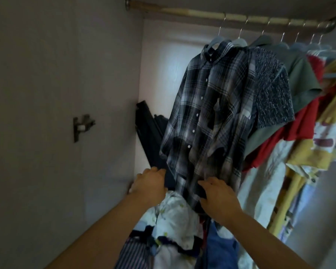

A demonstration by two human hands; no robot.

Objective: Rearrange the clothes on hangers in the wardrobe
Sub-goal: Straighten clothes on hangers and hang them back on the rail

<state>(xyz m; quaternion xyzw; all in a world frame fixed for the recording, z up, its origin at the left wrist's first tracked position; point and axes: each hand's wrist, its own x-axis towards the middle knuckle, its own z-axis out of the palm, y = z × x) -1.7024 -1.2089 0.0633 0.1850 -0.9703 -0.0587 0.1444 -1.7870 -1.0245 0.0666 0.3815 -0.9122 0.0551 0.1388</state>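
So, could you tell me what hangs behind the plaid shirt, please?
A dark speckled top hangs right behind the plaid shirt, then a green shirt. Only their sleeves and shoulders show; the rest is covered.

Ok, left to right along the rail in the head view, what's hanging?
plaid button shirt → navy speckled shirt → olive-green shirt → red shirt → yellow printed garment

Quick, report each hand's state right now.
Left hand: beside the dark plaid button-up shirt's hem, grip hidden; cannot be told.
Right hand: open, fingers spread against that shirt's hem.
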